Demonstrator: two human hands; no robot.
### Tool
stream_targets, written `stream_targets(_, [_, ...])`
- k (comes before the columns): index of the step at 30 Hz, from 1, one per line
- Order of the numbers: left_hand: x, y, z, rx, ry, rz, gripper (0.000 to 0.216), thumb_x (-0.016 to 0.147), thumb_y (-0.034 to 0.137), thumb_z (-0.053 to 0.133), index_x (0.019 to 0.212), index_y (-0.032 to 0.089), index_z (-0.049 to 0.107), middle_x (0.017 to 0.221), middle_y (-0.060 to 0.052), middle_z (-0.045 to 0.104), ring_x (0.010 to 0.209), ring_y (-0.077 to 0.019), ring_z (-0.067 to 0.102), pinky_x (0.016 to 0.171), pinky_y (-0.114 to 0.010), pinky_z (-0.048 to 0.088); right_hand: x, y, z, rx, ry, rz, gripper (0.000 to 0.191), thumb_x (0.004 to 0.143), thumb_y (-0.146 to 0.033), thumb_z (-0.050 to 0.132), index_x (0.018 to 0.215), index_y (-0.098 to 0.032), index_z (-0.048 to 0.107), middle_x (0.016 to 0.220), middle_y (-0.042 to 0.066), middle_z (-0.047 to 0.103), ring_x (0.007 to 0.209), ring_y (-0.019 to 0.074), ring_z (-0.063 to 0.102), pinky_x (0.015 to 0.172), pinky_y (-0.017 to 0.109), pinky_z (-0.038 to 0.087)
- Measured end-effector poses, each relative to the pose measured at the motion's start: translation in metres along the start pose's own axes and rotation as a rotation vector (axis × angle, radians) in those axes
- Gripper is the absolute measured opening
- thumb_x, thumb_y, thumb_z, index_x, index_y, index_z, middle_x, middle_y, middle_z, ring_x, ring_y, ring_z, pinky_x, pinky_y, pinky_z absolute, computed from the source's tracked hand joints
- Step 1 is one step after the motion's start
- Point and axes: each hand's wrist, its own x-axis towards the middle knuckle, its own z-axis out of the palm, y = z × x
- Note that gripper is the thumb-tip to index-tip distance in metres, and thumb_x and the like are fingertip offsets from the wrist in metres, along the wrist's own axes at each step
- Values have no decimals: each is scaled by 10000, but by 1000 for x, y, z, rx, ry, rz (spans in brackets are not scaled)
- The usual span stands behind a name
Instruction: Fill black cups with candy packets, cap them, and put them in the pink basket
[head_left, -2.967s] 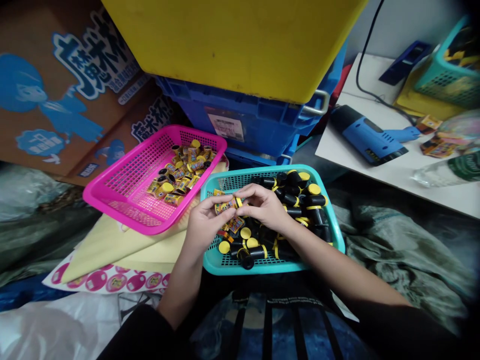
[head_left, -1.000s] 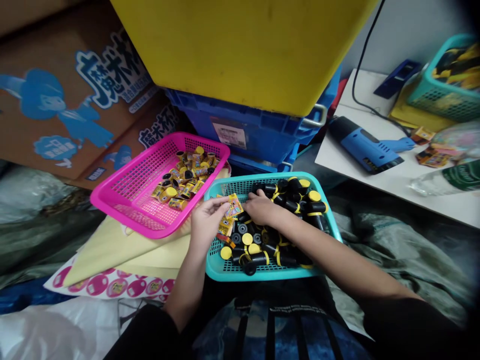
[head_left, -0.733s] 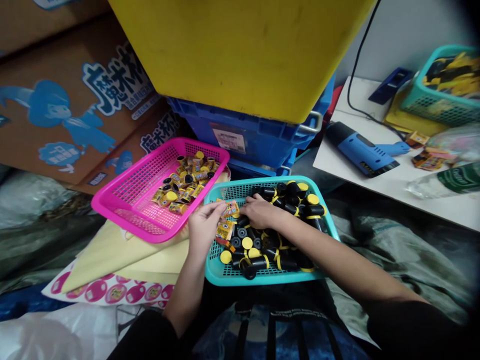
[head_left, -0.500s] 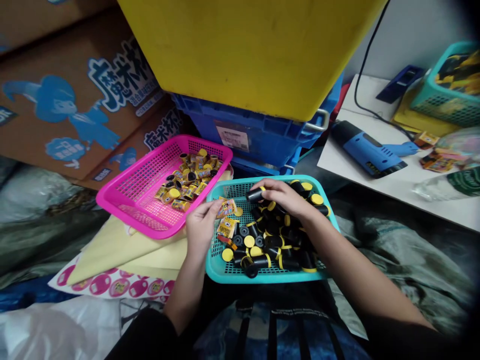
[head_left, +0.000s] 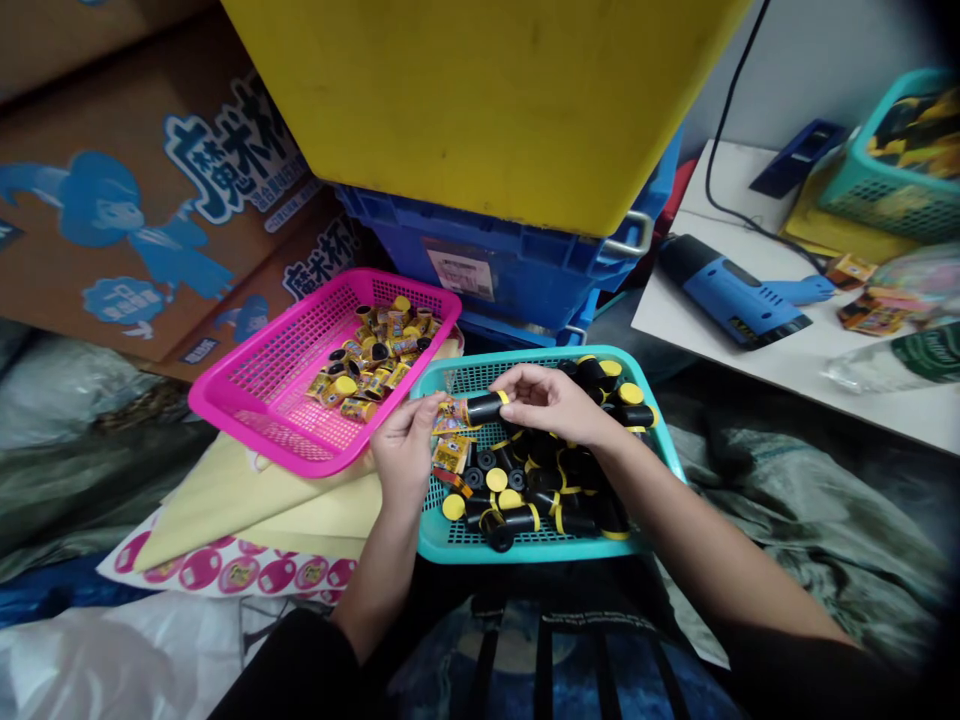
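My left hand (head_left: 405, 445) pinches a small printed label sleeve (head_left: 451, 410) above the left part of a turquoise basket (head_left: 525, 552). A black canister with a yellow cap (head_left: 484, 407) is gripped at its capped end by my right hand (head_left: 555, 402). Its black end meets the sleeve's opening; whether it reaches inside I cannot tell. Below, many black canisters (head_left: 521, 520) with yellow caps fill the basket. Flat printed sleeves (head_left: 453, 453) lie in its left part. To the left, a pink basket (head_left: 255, 440) holds many small canisters wrapped in printed labels (head_left: 375, 375).
Blue crates (head_left: 517, 265) and a yellow bin (head_left: 480, 110) stand stacked ahead. Printed cartons (head_left: 67, 280) rise at the left. On a white table (head_left: 667, 310) at right are a blue heat gun (head_left: 735, 295), a plastic bottle (head_left: 900, 360) and another turquoise basket (head_left: 862, 200).
My right hand has moved left with the black canister, bringing it end to end with the sleeve. My left hand stays nearly in place, holding the sleeve.
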Motion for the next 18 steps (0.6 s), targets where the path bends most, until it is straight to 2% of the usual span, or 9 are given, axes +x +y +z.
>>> stream_targets(3, [0, 4, 3, 30, 7, 30, 213, 771, 385, 658, 817, 198, 749, 832, -36, 756, 815, -182, 696, 811, -315, 531, -1, 1, 4, -7, 38, -2, 310, 709, -322, 728, 950, -166, 613, 767, -8, 580, 700, 100, 547, 692, 262, 470])
stream_targets(5, [0, 5, 5, 43, -36, 32, 211, 774, 379, 652, 823, 195, 743, 843, -42, 754, 822, -183, 694, 809, -317, 534, 0, 4, 7, 7, 44, -4, 322, 710, -325, 727, 966, -168, 611, 784, -2, 592, 705, 104, 559, 694, 270, 481])
stream_targets(8, [0, 8, 2, 26, -202, 12, 216, 729, 352, 699, 869, 190, 726, 902, -57, 745, 856, -191, 687, 797, -320, 542, 1, 9, 12, 11, 39, -27, 368, 711, -322, 735, 1022, -173, 608, 843, 15, 622, 749, 116, 589, 738, 288, 494])
stream_targets(11, [1, 12, -4, 30, -367, -27, 322, 617, 279, 790, 916, 192, 710, 945, -61, 735, 874, -197, 681, 785, -318, 547, 2, 13, 18, 36, 46, -28, 417, 673, -321, 772, 1033, -178, 619, 864, 20, 646, 780, 128, 610, 770, 304, 502])
stream_targets(14, [1, 17, -7, 4, -379, -61, 321, 569, 239, 813, 869, 184, 714, 906, -58, 738, 853, -196, 683, 795, -325, 549, 4, 16, 26, 211, 27, 15, 351, 674, -349, 771, 946, -171, 638, 844, 11, 651, 760, 117, 614, 738, 277, 514])
stream_targets(18, [0, 20, -6, -83, -341, -99, 317, 549, 241, 818, 844, 179, 719, 882, -55, 742, 846, -203, 690, 799, -339, 556, 6, 19, 38, 591, -99, 166, 386, 716, -399, 738, 1012, -203, 586, 905, -8, 631, 734, 82, 620, 654, 211, 539])
